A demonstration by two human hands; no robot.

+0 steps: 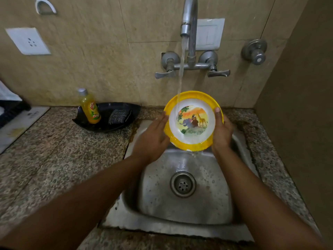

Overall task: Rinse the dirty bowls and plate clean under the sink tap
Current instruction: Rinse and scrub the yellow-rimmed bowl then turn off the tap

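A yellow-rimmed bowl (193, 121) with a white inside and an animal picture is held tilted toward me over the steel sink (185, 193). Water runs from the tap (188, 20) onto its upper left inside and spills off the lower rim. My left hand (153, 139) holds the bowl's left edge, fingers behind it. My right hand (221, 132) grips the right edge, thumb on the inner rim. No other bowls or plate are in view.
A black dish (108, 117) on the granite counter left of the sink holds a yellow soap bottle (89, 107) and a scrubbing pad (119, 117). Two tap handles (191, 72) stick out from the wall. A side wall stands at the right.
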